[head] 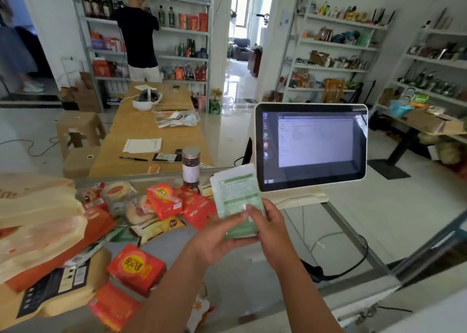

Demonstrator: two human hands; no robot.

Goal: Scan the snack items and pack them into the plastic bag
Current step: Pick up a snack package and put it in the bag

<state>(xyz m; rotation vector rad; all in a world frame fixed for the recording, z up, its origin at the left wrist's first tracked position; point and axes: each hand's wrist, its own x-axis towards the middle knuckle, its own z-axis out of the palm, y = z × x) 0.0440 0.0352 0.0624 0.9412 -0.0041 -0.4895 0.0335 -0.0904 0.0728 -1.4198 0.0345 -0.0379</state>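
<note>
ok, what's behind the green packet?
The left hand and right hand hold the packet up. Behind it: the screen's lower left corner, its white base, and red packets at the left edge. The counter stretch between is covered.

plastic bag [38, 206] cut off left, green packet [235, 196] print blurred

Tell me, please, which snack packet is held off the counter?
The green packet, gripped by the left hand and right hand beside the screen; the red boxes and the rest lie piled on the counter.
</note>
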